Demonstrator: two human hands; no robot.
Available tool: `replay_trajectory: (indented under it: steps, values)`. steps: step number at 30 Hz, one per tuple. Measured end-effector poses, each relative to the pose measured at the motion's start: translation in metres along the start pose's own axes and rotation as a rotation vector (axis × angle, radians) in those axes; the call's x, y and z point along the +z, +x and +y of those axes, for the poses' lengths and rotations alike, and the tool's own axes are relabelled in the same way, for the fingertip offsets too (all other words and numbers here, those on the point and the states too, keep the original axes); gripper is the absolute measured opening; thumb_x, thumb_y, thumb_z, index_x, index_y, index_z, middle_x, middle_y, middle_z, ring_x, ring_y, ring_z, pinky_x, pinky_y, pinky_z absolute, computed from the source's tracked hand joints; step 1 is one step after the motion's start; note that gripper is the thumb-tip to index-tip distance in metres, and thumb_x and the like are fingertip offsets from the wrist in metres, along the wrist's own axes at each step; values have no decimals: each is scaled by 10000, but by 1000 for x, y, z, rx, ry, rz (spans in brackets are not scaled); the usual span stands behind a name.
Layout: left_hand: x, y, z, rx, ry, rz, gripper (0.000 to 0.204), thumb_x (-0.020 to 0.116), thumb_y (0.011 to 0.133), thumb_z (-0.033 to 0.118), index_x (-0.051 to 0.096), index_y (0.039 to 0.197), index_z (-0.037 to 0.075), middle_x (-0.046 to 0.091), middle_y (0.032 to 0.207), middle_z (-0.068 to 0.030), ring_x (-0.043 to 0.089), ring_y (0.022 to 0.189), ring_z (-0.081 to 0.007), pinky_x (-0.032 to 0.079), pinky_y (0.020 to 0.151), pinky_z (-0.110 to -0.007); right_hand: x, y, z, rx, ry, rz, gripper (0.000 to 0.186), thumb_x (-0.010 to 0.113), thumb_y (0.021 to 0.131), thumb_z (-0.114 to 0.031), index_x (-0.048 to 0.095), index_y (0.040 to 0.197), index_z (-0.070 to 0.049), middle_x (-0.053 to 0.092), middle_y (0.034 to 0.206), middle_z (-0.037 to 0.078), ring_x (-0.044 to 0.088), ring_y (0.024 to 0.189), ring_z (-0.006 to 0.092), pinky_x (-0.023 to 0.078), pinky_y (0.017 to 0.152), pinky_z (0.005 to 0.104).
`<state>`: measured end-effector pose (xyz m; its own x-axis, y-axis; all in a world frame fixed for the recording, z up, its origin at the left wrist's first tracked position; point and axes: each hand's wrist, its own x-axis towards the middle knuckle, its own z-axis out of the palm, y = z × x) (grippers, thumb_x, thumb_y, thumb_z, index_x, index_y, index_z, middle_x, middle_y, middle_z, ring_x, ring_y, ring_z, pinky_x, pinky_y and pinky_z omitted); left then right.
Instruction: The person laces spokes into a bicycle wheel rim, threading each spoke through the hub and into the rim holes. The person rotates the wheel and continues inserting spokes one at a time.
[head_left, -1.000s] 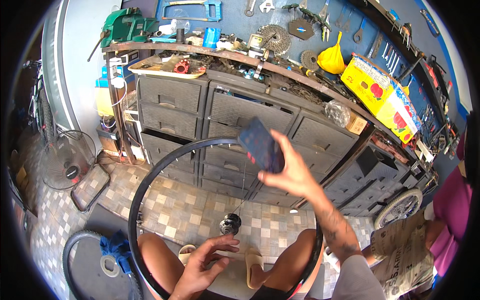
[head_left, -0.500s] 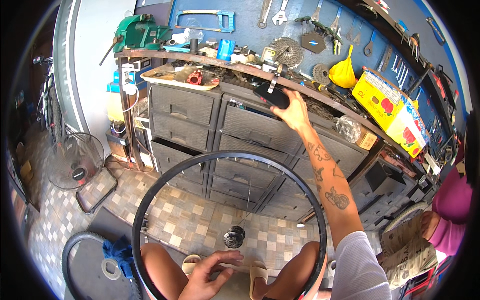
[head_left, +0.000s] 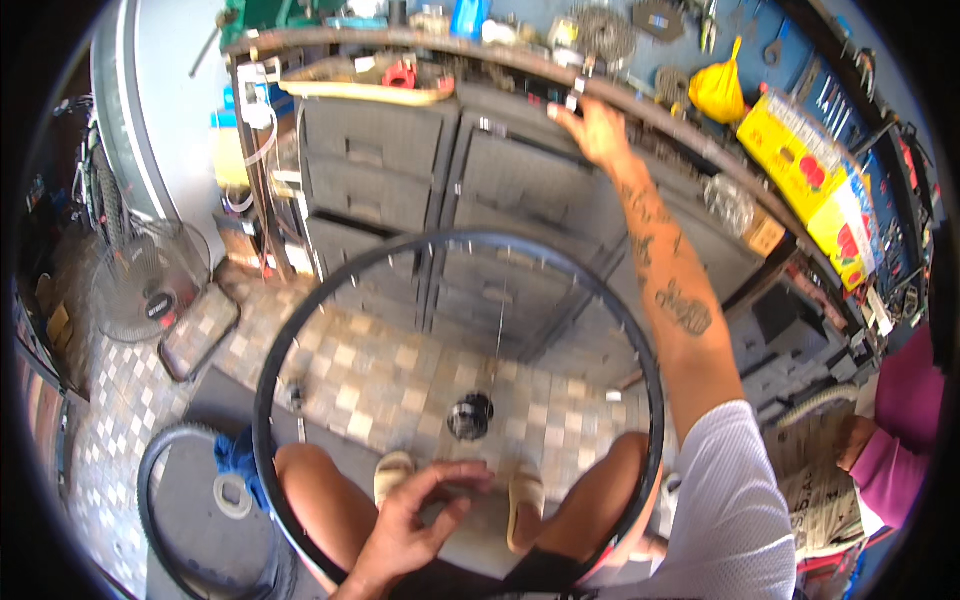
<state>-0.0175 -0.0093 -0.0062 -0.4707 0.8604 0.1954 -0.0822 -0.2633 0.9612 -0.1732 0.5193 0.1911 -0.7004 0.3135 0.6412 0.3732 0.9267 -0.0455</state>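
Left hand (head_left: 415, 520): open above the lap, fingers loosely bent, thumb apart. Right hand (head_left: 600, 130): arm stretched far forward, fingers at the front edge of the workbench (head_left: 480, 50); blurred there, cannot tell whether it grips anything.

Bare black wheel rim (head_left: 455, 237) stands in front of the body, its sides across both thighs, left hand showing inside the ring. Dark hub (head_left: 470, 416) also seen within the ring; thin spoke (head_left: 501, 310) above it, running toward the rim's top.

Farther out: pale sandals (head_left: 525, 505) on the feet. Left: tyre (head_left: 146, 490) with blue cloth (head_left: 235, 455) beside it, then a fan (head_left: 150, 285). Ahead, grey drawers (head_left: 520, 190) below the bench. Yellow bag (head_left: 717, 92) right of the reaching hand, fruit-printed box (head_left: 800, 180) beyond. Far right, another person's purple sleeve (head_left: 890, 475).
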Motion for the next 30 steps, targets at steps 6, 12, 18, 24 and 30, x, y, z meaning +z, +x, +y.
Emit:
replay_trajectory:
  steps: [6,12,18,24,30]
  values:
    - [-2,-5,-3,-21,-130,109,416,563,995,-133,624,1393,-30,713,1287,-145,704,1209,-227,594,995,-350,-21,-112,-52,-126,205,339,678,673,1005,-567,642,1421,-32,637,1444,213,575,1380,407,431,1166,505]
    - [-13,-18,23,167,-17,322,266,592,1039,4,642,1281,-95,725,1174,-216,734,1077,-262,614,913,-357,-74,-344,-85,-45,605,-14,303,795,924,-97,730,1211,-22,755,1143,129,714,1000,273,556,901,362]
    - [-89,-66,69,528,272,802,364,542,1080,196,590,1352,-41,698,1179,-189,668,1064,-263,546,853,-362,-102,-471,-40,379,53,126,617,768,963,-105,523,1513,29,652,1422,204,608,1296,326,459,1107,409]
    - [-118,-56,9,-95,678,886,589,531,1138,420,568,1514,-32,641,1470,-179,576,1398,-273,394,1213,-399,-103,-525,8,785,672,12,614,657,1086,-170,400,1590,66,723,1244,190,703,1077,220,543,981,340]
    - [-109,-20,-2,-125,658,932,546,536,1139,393,650,1399,-74,717,1331,-191,632,1278,-251,443,1132,-383,-114,-533,14,772,615,28,561,638,1092,-202,466,1564,46,755,1081,142,698,873,162,563,798,296]
